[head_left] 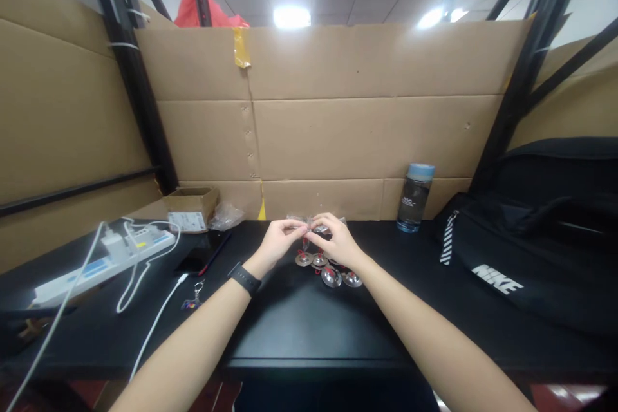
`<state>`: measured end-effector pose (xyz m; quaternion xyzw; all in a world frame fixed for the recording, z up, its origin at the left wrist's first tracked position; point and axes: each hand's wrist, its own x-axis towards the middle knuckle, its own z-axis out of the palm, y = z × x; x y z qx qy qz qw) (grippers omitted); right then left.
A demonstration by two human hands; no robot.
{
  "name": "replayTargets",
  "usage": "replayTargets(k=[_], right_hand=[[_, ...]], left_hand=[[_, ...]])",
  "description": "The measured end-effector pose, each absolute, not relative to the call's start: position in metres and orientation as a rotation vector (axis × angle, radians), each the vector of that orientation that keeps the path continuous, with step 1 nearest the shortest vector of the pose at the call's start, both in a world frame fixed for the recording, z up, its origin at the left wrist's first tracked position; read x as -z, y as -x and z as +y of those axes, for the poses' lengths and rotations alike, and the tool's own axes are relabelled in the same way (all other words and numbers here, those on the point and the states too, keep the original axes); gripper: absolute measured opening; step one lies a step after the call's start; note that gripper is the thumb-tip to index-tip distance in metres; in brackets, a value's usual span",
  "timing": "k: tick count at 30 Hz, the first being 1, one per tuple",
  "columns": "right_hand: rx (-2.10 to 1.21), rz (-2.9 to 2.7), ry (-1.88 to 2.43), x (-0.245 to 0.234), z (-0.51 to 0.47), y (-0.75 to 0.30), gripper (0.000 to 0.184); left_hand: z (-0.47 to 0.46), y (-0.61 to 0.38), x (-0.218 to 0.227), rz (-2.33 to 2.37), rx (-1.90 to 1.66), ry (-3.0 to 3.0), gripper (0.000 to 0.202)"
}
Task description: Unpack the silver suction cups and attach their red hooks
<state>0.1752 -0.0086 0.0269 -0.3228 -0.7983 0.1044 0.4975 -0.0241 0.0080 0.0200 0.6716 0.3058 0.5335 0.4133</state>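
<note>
My left hand (282, 241), a black band on its wrist, and my right hand (337, 242) meet over the middle of the black table. Fingers and thumbs of both are pinched together, tip to tip. Something small and shiny shows between them, too small to name. Just below and behind the hands lie several small round metal cymbals with red cords, among them one finger cymbal (331, 277) nearest me and another (304, 259) to the left. Clear crinkled plastic (295, 218) shows behind the fingers, partly hidden by them.
On the left are a white power strip (91, 280) with cables, a phone (197, 256), a keychain (194, 299), an open cardboard box (190, 206) and a plastic bag (226, 216). A water bottle (414, 198) and black bag (535, 251) stand right. Cardboard walls (318, 135) enclose the table.
</note>
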Motion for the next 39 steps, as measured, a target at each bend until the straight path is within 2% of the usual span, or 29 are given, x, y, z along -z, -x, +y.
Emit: replayTargets(k=[12, 16, 21, 25, 27, 31, 34, 39], right_hand=[[-0.437, -1.856, 0.911, -0.029, 0.002, -0.179, 0.017], [-0.345, -1.926, 1.018, -0.033, 0.016, -0.202, 0.016], [-0.235, -1.984, 1.143, -0.031, 0.022, -0.217, 0.012], [-0.362, -1.923, 1.046, -0.025, 0.017, -0.209, 0.005], [-0.452, -1.878, 0.96, -0.022, 0.015, -0.204, 0.012], [-0.537, -1.878, 0.891, -0.021, 0.012, -0.197, 0.007], [-0.497, -1.975, 0.939, -0.022, 0.01, -0.195, 0.012], [-0.597, -2.168, 0.916, -0.023, 0.003, -0.191, 0.014]], left_hand=[[0.017, 0.027, -0.018, 0.825, -1.35, -1.839, 0.029], [0.027, 0.039, -0.02, 0.932, -1.396, -1.698, 0.031], [0.028, 0.043, -0.014, 0.921, -1.238, -1.551, 0.036], [0.026, 0.039, -0.008, 0.929, -1.198, -1.433, 0.038], [0.028, 0.039, -0.007, 0.933, -1.239, -1.432, 0.037], [0.033, 0.042, -0.007, 0.904, -1.362, -1.495, 0.037], [0.036, 0.046, -0.009, 0.91, -1.418, -1.593, 0.034], [0.033, 0.059, -0.02, 1.005, -1.324, -1.914, 0.024]])
